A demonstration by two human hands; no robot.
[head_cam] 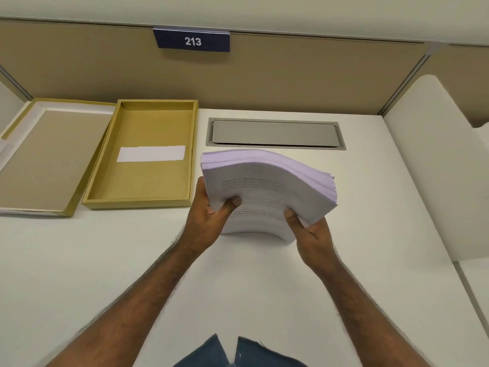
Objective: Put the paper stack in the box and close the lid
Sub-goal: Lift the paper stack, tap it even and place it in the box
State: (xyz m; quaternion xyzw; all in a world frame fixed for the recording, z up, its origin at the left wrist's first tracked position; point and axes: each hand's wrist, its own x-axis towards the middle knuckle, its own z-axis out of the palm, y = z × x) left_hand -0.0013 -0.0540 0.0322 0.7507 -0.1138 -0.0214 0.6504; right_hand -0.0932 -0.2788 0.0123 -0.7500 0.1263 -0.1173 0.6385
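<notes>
A person's left hand [211, 207] and right hand [309, 231] clasp a thick stack of white printed paper [267, 192] at its near corners, thumbs on the top sheet, other fingers hidden beneath. The stack is held above the white bench [105, 260], its long axis running away from the person and its far end bowed and sagging to the right. The print on the top sheet is too blurred to read. Just left of the stack lies the open mustard-yellow cardboard box [143, 154], a white label on its floor, long axis likewise pointing away. Its lid [47, 157] lies upturned beside it, cut off at the left edge.
</notes>
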